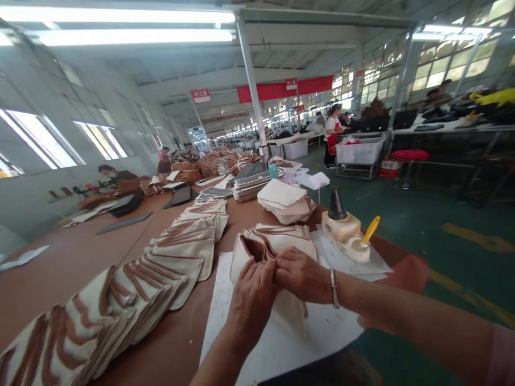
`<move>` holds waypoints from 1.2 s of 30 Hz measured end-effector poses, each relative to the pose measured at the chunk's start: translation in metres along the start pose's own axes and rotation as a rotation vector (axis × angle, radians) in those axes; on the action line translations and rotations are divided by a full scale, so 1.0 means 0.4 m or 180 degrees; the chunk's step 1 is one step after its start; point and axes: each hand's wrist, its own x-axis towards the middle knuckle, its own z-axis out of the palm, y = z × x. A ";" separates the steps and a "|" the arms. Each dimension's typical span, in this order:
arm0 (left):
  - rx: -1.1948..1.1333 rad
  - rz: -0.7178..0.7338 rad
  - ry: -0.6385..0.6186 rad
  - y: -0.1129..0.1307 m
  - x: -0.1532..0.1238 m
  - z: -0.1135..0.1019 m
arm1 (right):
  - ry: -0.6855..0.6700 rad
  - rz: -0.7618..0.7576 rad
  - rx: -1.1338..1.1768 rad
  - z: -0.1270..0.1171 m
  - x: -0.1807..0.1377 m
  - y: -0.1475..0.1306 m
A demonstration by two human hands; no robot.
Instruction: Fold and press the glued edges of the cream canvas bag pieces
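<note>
My left hand (254,295) and my right hand (304,274) meet over the white paper, fingers closed on the brown edge of a cream cloth pouch (290,311). The fingers cover much of that edge, and the pouch's lower part hangs below them, slightly blurred. A bracelet circles my right wrist. Just beyond the hands, more cream pieces with brown edges (284,234) lie in a stack, one gaping to show its brown inside. To the left, a long fanned row of similar cream pouches (177,262) runs across the table.
Right of my hands, a glue container (341,228) carries a black cone (337,203) and a yellow-handled brush (370,230). Behind the hands stand stacked cream panels (284,198) on the brown table (161,332). A person in a red apron (333,136) stands near a white bin (360,151).
</note>
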 end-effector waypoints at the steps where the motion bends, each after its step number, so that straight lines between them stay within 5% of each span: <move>1: -0.0035 -0.0048 -0.0224 -0.003 0.003 0.004 | 0.0116 0.0025 0.0094 0.007 -0.007 -0.009; 7: -0.0028 -0.0257 -0.0522 -0.011 -0.016 -0.001 | 0.0608 0.0912 0.0299 0.053 -0.085 0.014; 12: -0.0029 -0.0484 -0.0462 -0.020 -0.008 -0.085 | 0.0553 0.1679 0.0653 0.127 -0.140 0.035; 18: -0.0200 -0.0578 -0.0422 -0.044 0.009 -0.167 | 0.0760 0.2700 0.1011 0.177 -0.108 0.003; 25: -0.2231 -0.1388 0.0087 -0.041 -0.102 -0.354 | 0.0784 0.3308 0.0947 0.110 -0.172 0.019; 28: -0.3131 -0.1635 -0.0274 0.006 -0.157 -0.354 | 0.0901 0.3120 0.0932 0.051 -0.156 -0.003; 31: -0.3424 -0.1729 -0.0859 0.071 -0.185 -0.290 | 0.0870 0.2564 0.1309 -0.010 -0.090 -0.090; 36: -0.3172 -0.1724 -0.1128 0.128 -0.200 -0.248 | -0.0380 0.1170 0.3553 -0.078 -0.007 -0.278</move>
